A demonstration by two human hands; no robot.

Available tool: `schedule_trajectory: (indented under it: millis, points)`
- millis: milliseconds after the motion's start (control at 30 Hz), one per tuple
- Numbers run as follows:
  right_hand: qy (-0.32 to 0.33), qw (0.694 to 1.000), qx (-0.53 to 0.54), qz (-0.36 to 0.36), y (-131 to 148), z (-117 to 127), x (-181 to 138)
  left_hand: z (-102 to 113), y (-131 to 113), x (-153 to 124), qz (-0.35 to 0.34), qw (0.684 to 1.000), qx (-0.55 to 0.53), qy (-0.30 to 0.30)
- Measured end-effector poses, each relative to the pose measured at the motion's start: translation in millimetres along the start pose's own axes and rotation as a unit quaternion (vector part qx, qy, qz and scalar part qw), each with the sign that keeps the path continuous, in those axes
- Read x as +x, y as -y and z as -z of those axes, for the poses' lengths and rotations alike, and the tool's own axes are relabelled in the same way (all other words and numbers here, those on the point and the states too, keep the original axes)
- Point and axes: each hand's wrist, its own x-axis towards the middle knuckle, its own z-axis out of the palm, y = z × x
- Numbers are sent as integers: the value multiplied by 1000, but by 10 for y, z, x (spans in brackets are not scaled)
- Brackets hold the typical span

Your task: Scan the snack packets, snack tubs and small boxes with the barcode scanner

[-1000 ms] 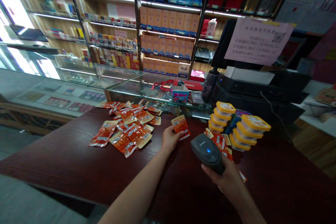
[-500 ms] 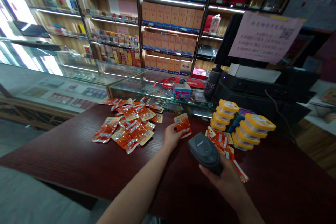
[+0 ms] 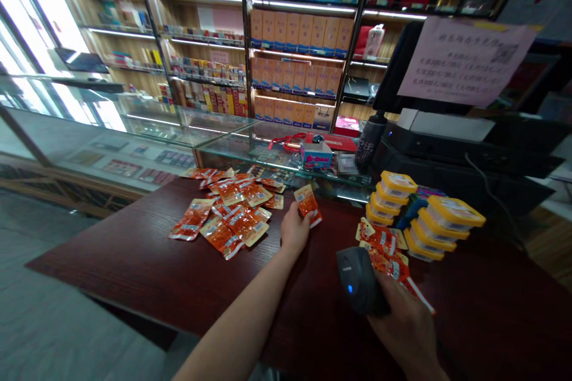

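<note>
My left hand [image 3: 295, 229] is closed on the edge of an orange snack packet [image 3: 308, 205] with a pale top and a printed label. In my right hand [image 3: 404, 321] is a dark grey barcode scanner [image 3: 361, 280] with a blue light showing on its head. To the left of my hands lies a loose pile of similar snack packets [image 3: 232, 211]. A smaller group of packets [image 3: 382, 244] lies behind the scanner on the right, partly covered by it and my right hand.
Two stacks of yellow-lidded tubs [image 3: 391, 196] [image 3: 440, 226] stand at the right. Behind the dark wooden table [image 3: 156, 274] are a glass display counter [image 3: 232, 134], a small colourful box [image 3: 316, 156] and a monitor with a pink paper sign [image 3: 467, 62]. Stocked shelves line the wall.
The scanner has tilted and dropped lower, and its blue light now shows. The packet in my left hand has turned slightly. The whole view has shifted a little.
</note>
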Motion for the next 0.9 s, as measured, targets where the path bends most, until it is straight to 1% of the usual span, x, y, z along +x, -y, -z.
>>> schedule_trajectory:
  millis: [67,133,233,333,433,500,700,900]
  points:
    - [-2,1000,-6,22,-44,-4,-19,178,-52,87,-8,994,106,-37]
    - [-3,999,-13,38,-81,-4,-33,387,-78,198,-5,977,198,-81]
    - [0,999,-16,39,-100,-15,-54,671,-55,346,43,949,291,-111]
    - [6,1000,-12,17,-65,-33,-71,834,-5,411,82,918,367,-123]
    - [34,999,6,-32,-10,-33,-79,869,13,404,87,891,420,-147]
    - [46,998,13,-49,15,-22,-75,852,7,391,77,883,434,-158]
    - [43,997,31,-48,36,19,-41,793,8,387,67,888,436,-131]
    - [34,999,0,-36,33,22,-34,772,25,373,53,895,427,-120]
